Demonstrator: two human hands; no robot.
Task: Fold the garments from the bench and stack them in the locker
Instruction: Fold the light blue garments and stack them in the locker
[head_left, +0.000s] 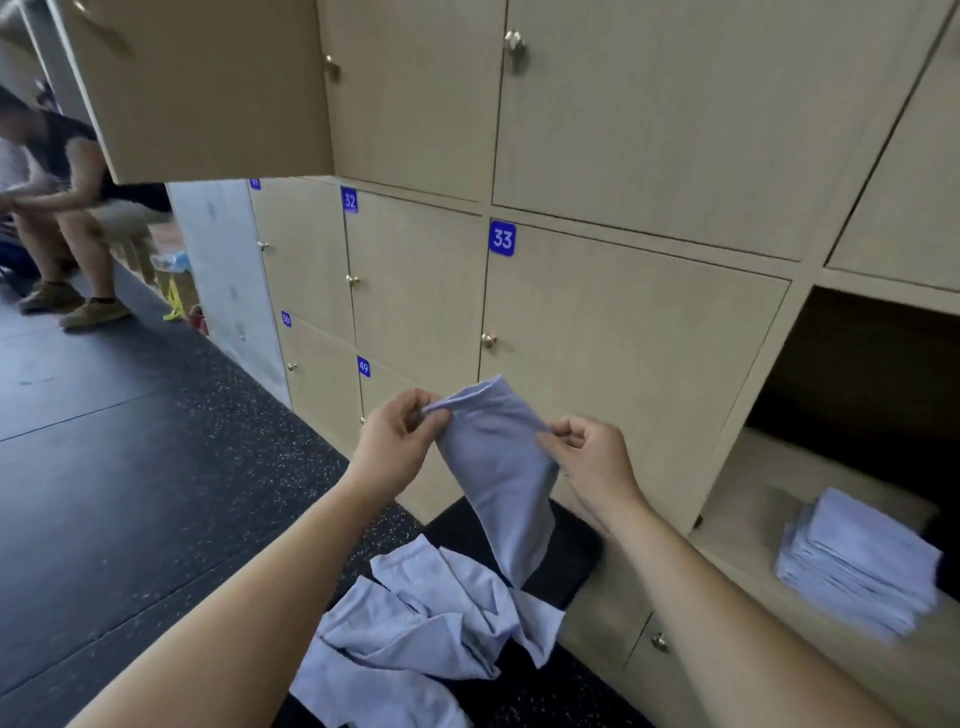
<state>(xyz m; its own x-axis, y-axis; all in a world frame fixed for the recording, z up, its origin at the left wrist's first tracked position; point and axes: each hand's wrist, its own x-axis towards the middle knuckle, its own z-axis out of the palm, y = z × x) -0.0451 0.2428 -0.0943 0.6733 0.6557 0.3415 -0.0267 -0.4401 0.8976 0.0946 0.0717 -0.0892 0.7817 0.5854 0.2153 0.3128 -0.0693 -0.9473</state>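
Note:
A pale lilac garment (498, 467) hangs in the air in front of the lockers. My left hand (397, 441) pinches its upper left edge and my right hand (592, 457) pinches its upper right edge. Its lower end trails down toward a loose heap of the same lilac garments (415, 629) on the black bench (566, 556). To the right, an open locker (769, 467) holds a neat stack of folded lilac garments (862, 561) on its wooden floor.
Wooden locker doors (623, 338) numbered 32, 33 and 49 fill the wall ahead. An open upper door (208, 88) juts out at top left. A person (67, 208) sits at the far left on the dark speckled floor (156, 467).

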